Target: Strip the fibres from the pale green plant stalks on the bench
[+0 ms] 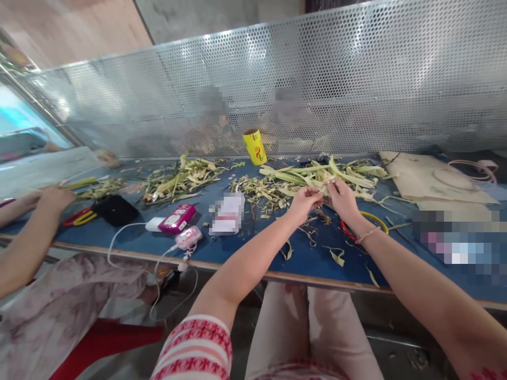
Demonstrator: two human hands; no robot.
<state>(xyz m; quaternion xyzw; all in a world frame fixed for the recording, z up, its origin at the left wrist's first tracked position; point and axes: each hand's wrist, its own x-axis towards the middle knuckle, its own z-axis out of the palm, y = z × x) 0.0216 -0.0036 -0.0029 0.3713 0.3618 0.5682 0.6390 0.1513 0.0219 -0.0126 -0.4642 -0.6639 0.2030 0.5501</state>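
Over the blue table (253, 250), my left hand (306, 203) and my right hand (343, 199) come close together with bent, pinching fingers. Between their fingertips is a small pale-green plant piece (325, 191), mostly covered; whether it is leaf or stem I cannot tell. Just behind both hands lies a heap of long yellow-green leaves and stalks (312, 173). Smaller plant scraps (263, 192) spread to the left of it. Partly under my right wrist is a tool with red and yellow loop handles (374, 215); its working end is hidden.
A yellow cardboard-cored roll (255, 148) stands by the perforated metal screen (336, 79). Leftward are a purple box (178, 218), a pink case (189, 237) with cables, another leaf heap (182, 177), a black object (115, 210) and a co-worker's hand (57, 200). Brown cardboard (431, 177) lies right.
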